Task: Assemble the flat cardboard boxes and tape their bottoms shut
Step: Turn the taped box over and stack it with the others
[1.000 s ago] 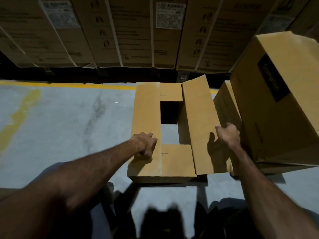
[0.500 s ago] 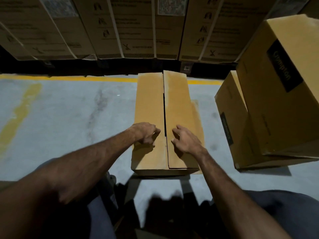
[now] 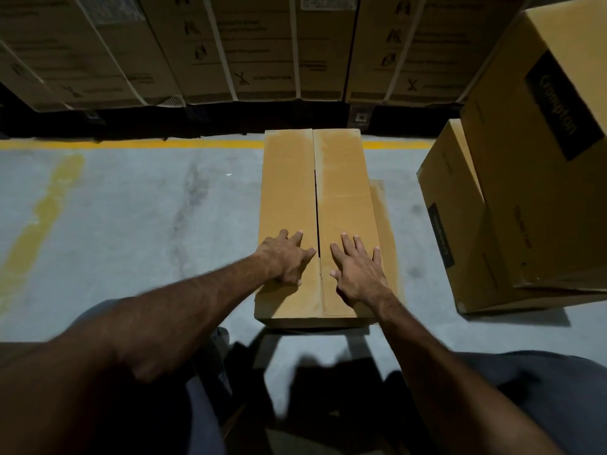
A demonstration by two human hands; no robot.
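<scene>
A brown cardboard box (image 3: 341, 178) stands on the grey floor in the middle of the head view, its two long flaps folded down and meeting at a narrow centre seam. My left hand (image 3: 287, 259) presses flat on the left flap near the box's near end, fingers spread. My right hand (image 3: 356, 272) lies flat on the right flap beside the seam, fingers straight. No tape shows on the seam, and no tape roll or dispenser is in view.
Two assembled cardboard boxes (image 3: 525, 178) with dark labels are stacked at the right, close to the box. A wall of strapped cartons (image 3: 262, 44) runs across the back behind a yellow floor line (image 3: 131, 144). Bare concrete floor (image 3: 131, 224) lies to the left. My knees are at the bottom.
The right flap, upright a second ago, has been folded down to meet the left flap. Both hands have flattened out from a curled pose onto the flaps.
</scene>
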